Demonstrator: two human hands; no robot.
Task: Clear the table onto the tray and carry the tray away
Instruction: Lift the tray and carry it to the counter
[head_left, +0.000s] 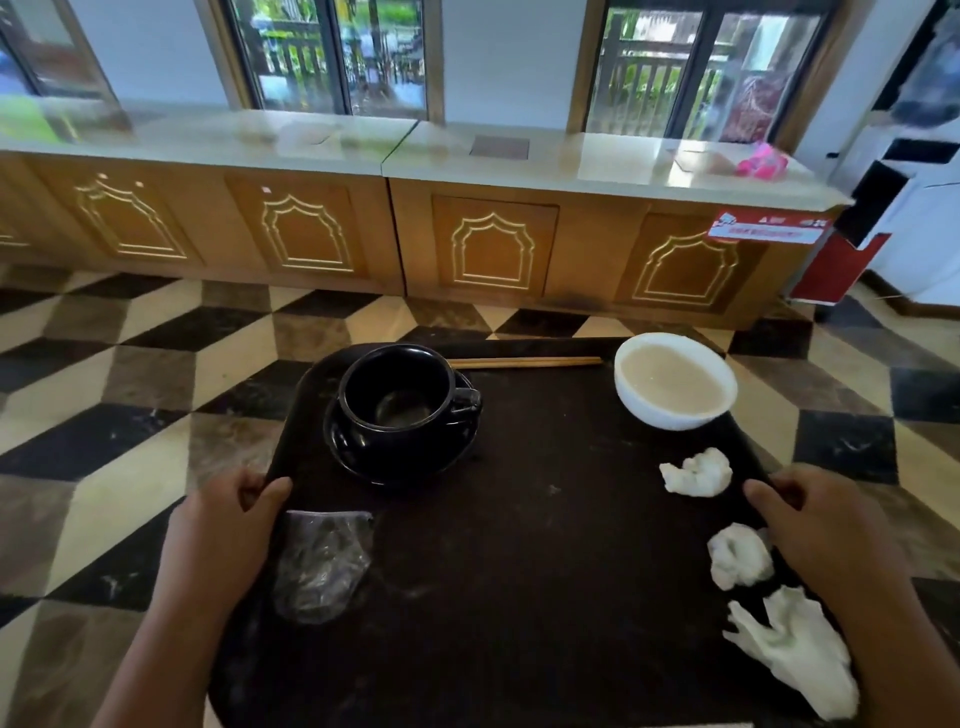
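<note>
I hold a dark brown tray (519, 545) in the air above the tiled floor. My left hand (223, 530) grips its left rim and my right hand (826, 530) grips its right rim. On the tray stand a black cup (400, 395) on a black saucer (363, 457) at the far left and a white bowl (675, 382) of pale liquid at the far right. Wooden chopsticks (524, 362) lie along the far edge. Three crumpled white napkins (698, 473) (737, 556) (795, 649) lie on the right side. A clear plastic wrapper (319, 561) lies by my left hand.
A long wooden counter (467, 156) with a pale top runs across the room ahead, under windows. A pink object (761, 162) sits on its right end. A red and black stand (852, 249) is at the right. The floor (130, 389) has a black, grey and cream cube pattern.
</note>
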